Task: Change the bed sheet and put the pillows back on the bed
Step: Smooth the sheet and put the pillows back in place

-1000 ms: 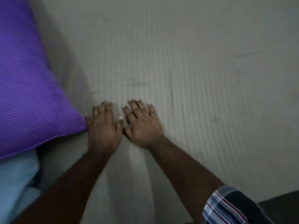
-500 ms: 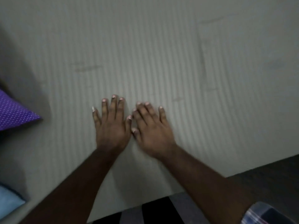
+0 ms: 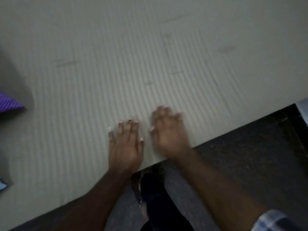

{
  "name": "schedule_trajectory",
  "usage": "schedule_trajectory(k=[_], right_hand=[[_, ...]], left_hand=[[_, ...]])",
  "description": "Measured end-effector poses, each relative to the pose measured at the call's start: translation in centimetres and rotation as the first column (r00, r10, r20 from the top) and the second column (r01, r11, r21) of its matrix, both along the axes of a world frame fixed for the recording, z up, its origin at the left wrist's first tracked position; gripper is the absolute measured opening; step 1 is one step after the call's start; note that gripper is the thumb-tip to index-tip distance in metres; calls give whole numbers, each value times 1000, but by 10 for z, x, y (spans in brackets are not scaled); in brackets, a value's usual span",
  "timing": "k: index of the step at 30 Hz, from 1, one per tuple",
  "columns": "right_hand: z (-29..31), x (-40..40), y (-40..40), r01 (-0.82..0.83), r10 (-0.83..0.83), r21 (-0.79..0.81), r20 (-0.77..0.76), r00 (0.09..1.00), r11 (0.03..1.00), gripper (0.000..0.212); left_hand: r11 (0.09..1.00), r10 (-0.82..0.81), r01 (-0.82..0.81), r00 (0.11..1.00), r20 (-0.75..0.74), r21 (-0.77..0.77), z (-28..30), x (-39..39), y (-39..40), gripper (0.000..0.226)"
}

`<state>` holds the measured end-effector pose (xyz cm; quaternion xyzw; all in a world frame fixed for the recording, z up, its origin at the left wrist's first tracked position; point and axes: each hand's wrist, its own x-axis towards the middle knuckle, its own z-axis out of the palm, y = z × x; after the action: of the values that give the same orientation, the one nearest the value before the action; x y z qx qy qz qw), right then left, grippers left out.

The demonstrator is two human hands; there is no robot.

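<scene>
- The sheet (image 3: 150,55), pale grey-green with fine stripes, lies flat over the bed and fills most of the view; its near edge runs diagonally from near left up to the right.
- The left hand (image 3: 125,147) rests palm down on the sheet near that edge, fingers straight and slightly spread.
- The right hand (image 3: 170,135) lies just beside it to the right, also flat on the sheet with fingers extended; it is blurred, so finer detail cannot be told.
- The two hands are close but apart, holding nothing.
- A purple dotted pillow (image 3: 10,104) shows only a corner at the far left edge, on the sheet, well apart from the hands.
- Dark floor (image 3: 250,155) lies below the bed edge at the right.
- A plaid sleeve (image 3: 273,220) covers the right forearm at the near right.
</scene>
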<state>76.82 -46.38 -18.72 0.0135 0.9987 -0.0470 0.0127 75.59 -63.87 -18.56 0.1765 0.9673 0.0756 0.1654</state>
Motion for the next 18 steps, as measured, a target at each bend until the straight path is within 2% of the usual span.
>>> schedule_trajectory(k=[1,3,5,8,10,14,15,16,18], right_hand=[[1,16,-24,-100,103,-71,40,994,992,56],[-2,36,-33,-160,175,-154,85,981,975,58],[-10,44,-1,-125,133,-102,77,988,987,65],[-20,49,73,6,-7,8,77,997,1000,76],[-22,49,120,124,-128,56,70,989,991,78],[-12,28,154,393,-397,92,38,917,915,77],[-8,22,146,374,-376,97,7,927,922,74],[-6,18,132,284,-283,88,-27,959,955,70],[-7,14,103,0,0,9,-26,1000,1000,66]], left_hand=[[997,66,-67,998,-20,-42,0,8,-12,66],[980,159,-160,987,-22,-118,-4,21,-35,69],[972,169,-171,985,-22,-160,-10,29,-39,71],[967,202,-211,977,-73,-142,-19,29,-3,71],[986,117,-128,988,-104,-107,-17,35,30,72],[974,-221,224,972,-81,25,-8,58,85,70],[969,-237,241,968,-78,47,-7,56,89,68],[979,-195,198,978,-72,43,-7,50,89,67],[1000,1,-3,998,-58,-30,-11,32,80,68]])
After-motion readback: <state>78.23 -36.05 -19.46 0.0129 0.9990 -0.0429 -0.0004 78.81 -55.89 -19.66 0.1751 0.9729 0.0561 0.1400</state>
